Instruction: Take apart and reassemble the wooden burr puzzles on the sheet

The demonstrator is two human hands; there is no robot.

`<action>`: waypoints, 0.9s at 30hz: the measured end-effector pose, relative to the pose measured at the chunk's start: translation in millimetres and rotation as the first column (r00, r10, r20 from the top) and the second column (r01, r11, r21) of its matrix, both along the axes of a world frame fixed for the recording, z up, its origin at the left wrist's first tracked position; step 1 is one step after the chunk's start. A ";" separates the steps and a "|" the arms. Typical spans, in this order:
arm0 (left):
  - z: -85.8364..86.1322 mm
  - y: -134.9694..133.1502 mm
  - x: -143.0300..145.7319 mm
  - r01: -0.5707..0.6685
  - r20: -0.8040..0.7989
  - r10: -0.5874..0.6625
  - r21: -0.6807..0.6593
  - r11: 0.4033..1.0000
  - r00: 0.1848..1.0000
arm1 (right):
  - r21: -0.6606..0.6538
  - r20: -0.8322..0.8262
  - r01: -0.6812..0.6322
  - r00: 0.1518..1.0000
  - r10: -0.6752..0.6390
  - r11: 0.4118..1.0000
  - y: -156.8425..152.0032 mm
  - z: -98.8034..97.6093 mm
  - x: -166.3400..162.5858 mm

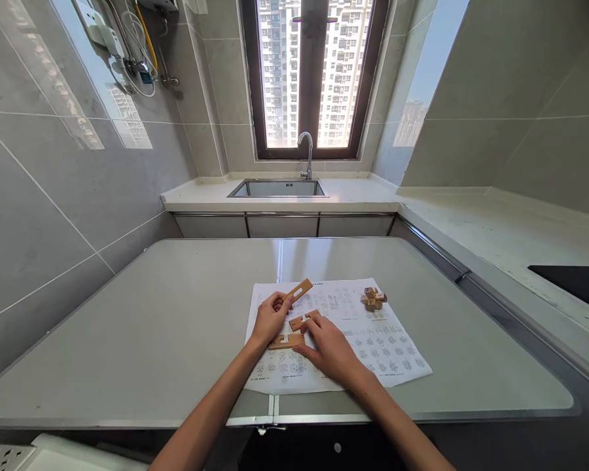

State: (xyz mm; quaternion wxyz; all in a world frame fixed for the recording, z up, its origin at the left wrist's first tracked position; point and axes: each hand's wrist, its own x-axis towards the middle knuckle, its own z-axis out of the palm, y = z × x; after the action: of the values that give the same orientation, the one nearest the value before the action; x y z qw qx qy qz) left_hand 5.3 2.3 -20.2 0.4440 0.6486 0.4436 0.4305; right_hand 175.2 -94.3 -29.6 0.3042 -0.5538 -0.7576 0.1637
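Observation:
My left hand is closed on a flat slotted wooden piece, held tilted above a printed instruction sheet. My right hand rests on the sheet, its fingers pinching a notched wooden piece. A third notched wooden piece lies flat on the paper between both hands, touching them. An assembled wooden cross-shaped puzzle sits on the sheet to the right, apart from both hands.
The sheet lies on a grey folding table. Behind it a white counter holds a steel sink with a tap under a window. A black hob sits on the right counter.

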 end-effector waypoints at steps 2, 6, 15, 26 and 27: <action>1.1 -0.7 0.1 -0.007 -0.017 0.007 0.002 1.000 1.000 | -0.017 -0.005 -0.046 0.999 0.046 0.999 0.2 5.8 1.2; 3.1 -1.6 0.6 0.001 -0.007 -0.001 -0.008 1.000 1.000 | -0.053 0.017 -0.101 0.995 0.102 0.994 -1.4 12.8 2.9; 2.1 -2.0 0.2 0.006 0.009 -0.006 -0.011 1.000 1.000 | -0.048 0.109 -0.124 0.986 0.128 0.991 -1.0 18.5 0.6; -1.6 0.1 0.0 0.005 0.002 -0.005 -0.010 1.000 1.000 | -0.067 0.102 -0.175 0.978 0.181 0.982 7.3 17.9 5.6; -0.8 -0.3 0.0 0.006 0.007 -0.006 -0.013 1.000 1.000 | -0.084 0.095 -0.196 0.975 0.203 0.977 9.1 19.7 8.2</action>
State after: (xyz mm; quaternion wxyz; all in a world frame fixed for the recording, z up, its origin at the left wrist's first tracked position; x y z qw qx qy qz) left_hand 5.4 1.9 -21.0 0.4511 0.6456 0.4427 0.4287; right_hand 183.4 -85.2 -9.9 0.2260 -0.4935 -0.8174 0.1929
